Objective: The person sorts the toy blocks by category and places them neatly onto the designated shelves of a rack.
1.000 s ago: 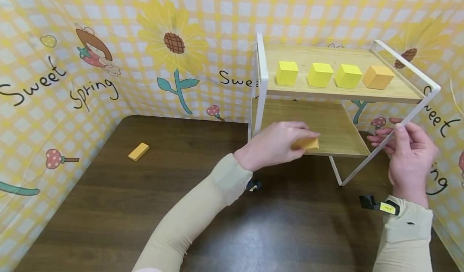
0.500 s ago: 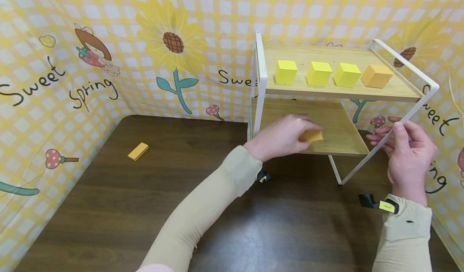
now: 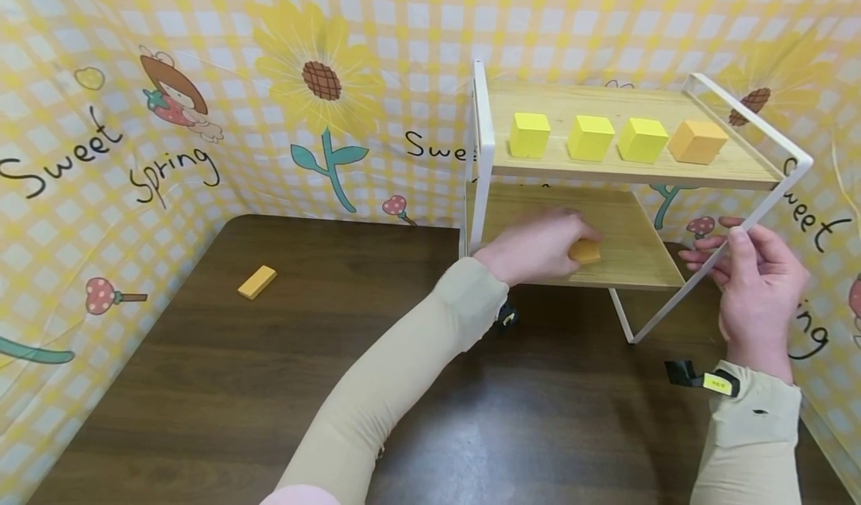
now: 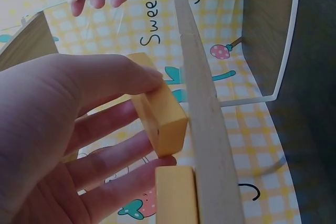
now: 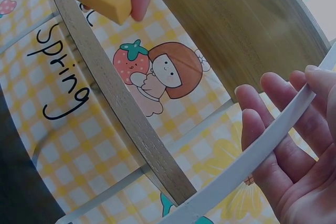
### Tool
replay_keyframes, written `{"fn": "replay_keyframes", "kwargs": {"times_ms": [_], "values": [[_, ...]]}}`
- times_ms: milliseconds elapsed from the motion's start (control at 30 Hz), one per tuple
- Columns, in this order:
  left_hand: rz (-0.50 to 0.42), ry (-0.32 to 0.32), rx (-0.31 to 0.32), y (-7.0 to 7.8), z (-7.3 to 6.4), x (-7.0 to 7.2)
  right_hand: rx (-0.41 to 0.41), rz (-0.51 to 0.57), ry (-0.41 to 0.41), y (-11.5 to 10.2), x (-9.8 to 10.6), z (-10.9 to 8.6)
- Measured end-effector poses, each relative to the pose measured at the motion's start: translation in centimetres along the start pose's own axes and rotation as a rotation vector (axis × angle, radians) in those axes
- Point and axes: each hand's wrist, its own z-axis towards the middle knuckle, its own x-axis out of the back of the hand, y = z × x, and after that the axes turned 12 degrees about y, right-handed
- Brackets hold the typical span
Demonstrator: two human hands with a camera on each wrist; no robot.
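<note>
My left hand (image 3: 538, 247) pinches an orange rectangular block (image 4: 168, 119) between thumb and fingers, over the front of the lower board (image 3: 635, 228) of a two-tier shelf rack. Whether the block touches the board, I cannot tell. Beside it in the left wrist view, a second orange block (image 4: 176, 195) stands on that board; in the head view my hand hides it. My right hand (image 3: 760, 288) grips the rack's white metal frame (image 5: 241, 166) at the right front, thumb on one side and fingers behind. Three yellow blocks (image 3: 590, 138) and an orange block (image 3: 698, 142) sit in a row on the upper board (image 3: 578, 100).
Another flat orange block (image 3: 257, 282) lies on the dark wooden table (image 3: 202, 385) at the left. The upper board overhangs the left hand's space. A yellow checked cloth (image 3: 377, 57) with printed flowers hangs behind and at both sides.
My left hand has moved to the right and slightly farther in over the lower board with its orange block. My right hand has stayed on the frame.
</note>
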Motion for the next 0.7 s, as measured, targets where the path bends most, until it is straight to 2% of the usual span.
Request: {"fn": "replay_keyframes", "kwargs": {"times_ms": [267,533,700], "values": [[0.010,0.018,-0.012,-0.12,-0.06,-0.11,-0.002,-0.017,0.009,0.01,-0.02,0.05],[-0.011,0.000,0.001,-0.06,0.07,-0.22,-0.003,-0.002,0.003,0.03,-0.06,0.03],[-0.031,-0.043,0.035,-0.13,0.12,-0.16,-0.002,0.012,-0.003,0.12,0.00,0.09]]}}
